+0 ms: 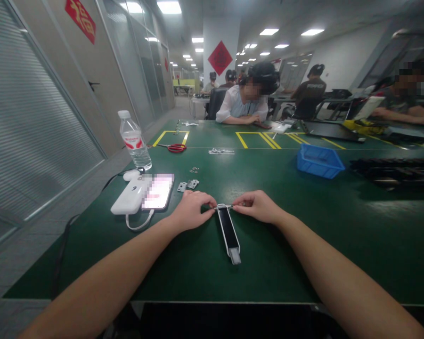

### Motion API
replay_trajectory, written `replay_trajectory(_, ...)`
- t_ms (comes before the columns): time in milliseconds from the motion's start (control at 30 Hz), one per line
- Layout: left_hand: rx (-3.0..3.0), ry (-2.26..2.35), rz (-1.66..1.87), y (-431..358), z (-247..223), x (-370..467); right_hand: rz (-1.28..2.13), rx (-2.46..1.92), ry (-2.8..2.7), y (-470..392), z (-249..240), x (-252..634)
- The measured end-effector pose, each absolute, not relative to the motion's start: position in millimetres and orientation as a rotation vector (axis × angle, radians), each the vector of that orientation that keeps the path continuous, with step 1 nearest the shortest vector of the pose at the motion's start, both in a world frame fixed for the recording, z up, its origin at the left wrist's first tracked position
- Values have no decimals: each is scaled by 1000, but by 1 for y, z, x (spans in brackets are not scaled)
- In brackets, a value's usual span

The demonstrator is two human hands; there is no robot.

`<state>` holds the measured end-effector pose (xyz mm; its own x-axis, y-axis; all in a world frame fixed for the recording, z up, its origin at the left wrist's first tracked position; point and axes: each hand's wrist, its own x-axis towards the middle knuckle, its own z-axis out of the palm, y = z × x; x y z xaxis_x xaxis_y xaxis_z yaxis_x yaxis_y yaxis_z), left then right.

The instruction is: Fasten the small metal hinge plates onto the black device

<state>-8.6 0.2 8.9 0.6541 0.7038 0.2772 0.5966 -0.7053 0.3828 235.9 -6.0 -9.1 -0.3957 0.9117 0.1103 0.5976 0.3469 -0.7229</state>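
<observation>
A narrow black strip in a white frame (228, 230) lies on the green table in front of me, a pale grey tab (235, 256) at its near end. Across its far end runs a thin metal rod (224, 206). The fingers of my left hand (193, 210) pinch the rod's left end, while my right hand (258, 206) pinches its right end. My fingertips partly cover both ends, so their exact shape is hidden. Beyond my left hand lie flat metal plates with holes (188, 185) and several small metal rings or nuts (194, 169).
On the left stand a water bottle (134, 143), a white power bank (127, 194) and a lit phone (158, 190) joined by a cable. Red-handled scissors (176, 148) lie farther back. A blue bin (320, 161) and dark parts (392, 172) are on the right. A person (243, 106) sits opposite.
</observation>
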Motion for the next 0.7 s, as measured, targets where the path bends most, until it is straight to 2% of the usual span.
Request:
replay_trajectory(433, 2631, 1042, 565, 2, 7, -9, 796, -1289, -2096, -9, -7, 232)
replay_trajectory(700, 2631, 1039, 598, 2, 4, -8, 663, -1249, -2163, -10, -11, 227)
